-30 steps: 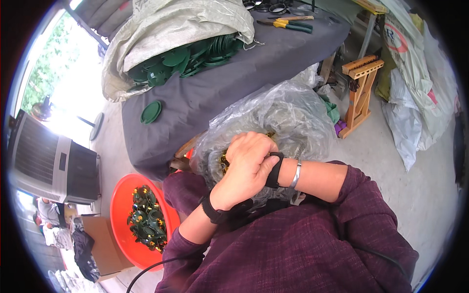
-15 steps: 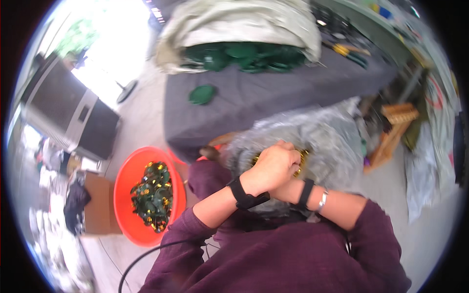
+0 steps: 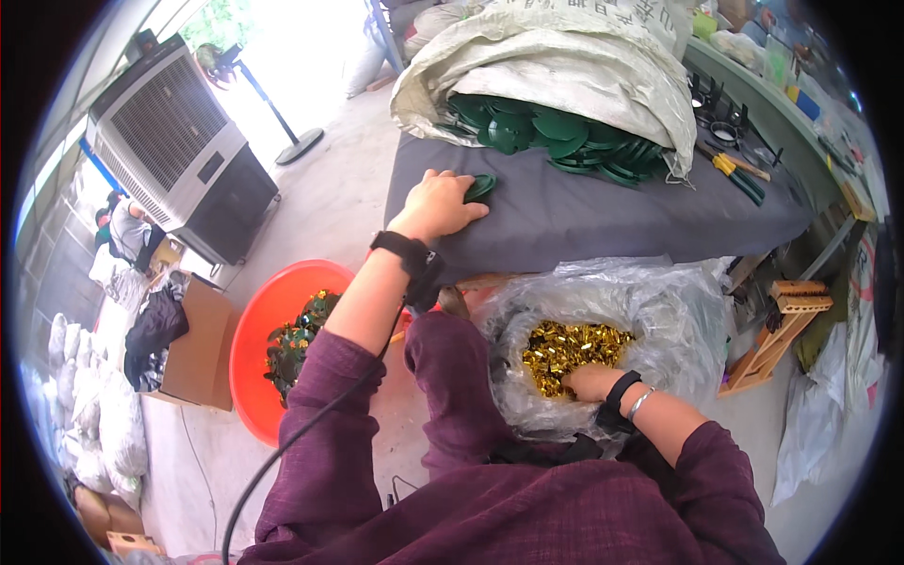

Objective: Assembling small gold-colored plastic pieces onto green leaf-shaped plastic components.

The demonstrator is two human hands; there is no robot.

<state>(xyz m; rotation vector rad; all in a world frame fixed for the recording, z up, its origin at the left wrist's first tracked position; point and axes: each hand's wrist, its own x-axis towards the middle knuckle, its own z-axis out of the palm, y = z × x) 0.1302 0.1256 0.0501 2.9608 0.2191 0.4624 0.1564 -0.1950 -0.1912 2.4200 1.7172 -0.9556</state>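
one loose green disc (image 3: pixel 483 186) lies on one grey-covered table (image 3: pixel 565 221); one white sack (image 3: pixel 565 80) holds more green discs (image 3: pixel 556 132), too many to count. one clear bag (image 3: pixel 678 311) holds countless gold bits (image 3: pixel 563 350). one orange tub (image 3: pixel 249 353) is partly hidden by the left sleeve (image 3: pixel 320 405); one box (image 3: pixel 202 344) stands beyond it. the loose disc sits between thumb and fingers of the left hand (image 3: pixel 438 204), spread apart; i cannot tell if they grip it. the right hand's (image 3: pixel 593 381) fingertips are buried among the gold bits, their hold hidden.
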